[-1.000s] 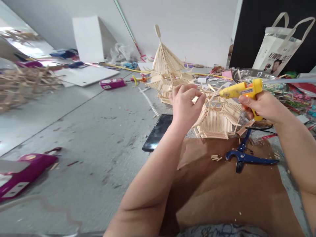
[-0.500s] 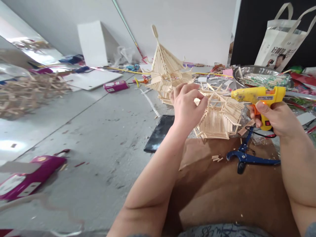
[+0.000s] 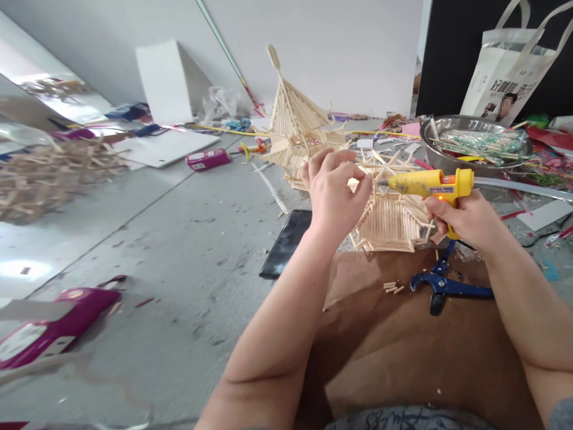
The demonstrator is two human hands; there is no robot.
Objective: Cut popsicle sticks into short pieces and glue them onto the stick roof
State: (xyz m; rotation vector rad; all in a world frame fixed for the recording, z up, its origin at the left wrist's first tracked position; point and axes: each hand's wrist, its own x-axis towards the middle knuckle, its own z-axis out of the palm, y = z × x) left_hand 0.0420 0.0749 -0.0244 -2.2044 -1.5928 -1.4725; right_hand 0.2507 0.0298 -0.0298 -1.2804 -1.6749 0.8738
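Note:
My left hand is curled in a pinch against the upper left part of a small stick-built roof model that sits at the far edge of a brown cardboard sheet. What its fingertips pinch is too small to name. My right hand grips a yellow glue gun by the handle, with the nozzle pointing left and almost touching the model near my left fingertips. A taller stick tower stands just behind the model.
Blue pliers and several cut stick bits lie on the cardboard. A black phone lies left of the model. A steel bowl of sticks, a white bag, pink boxes and another stick structure surround the floor space.
My right hand swung the glue gun away to the right, then brought it back left so the nozzle is close to my left fingers. My left hand stayed on the model.

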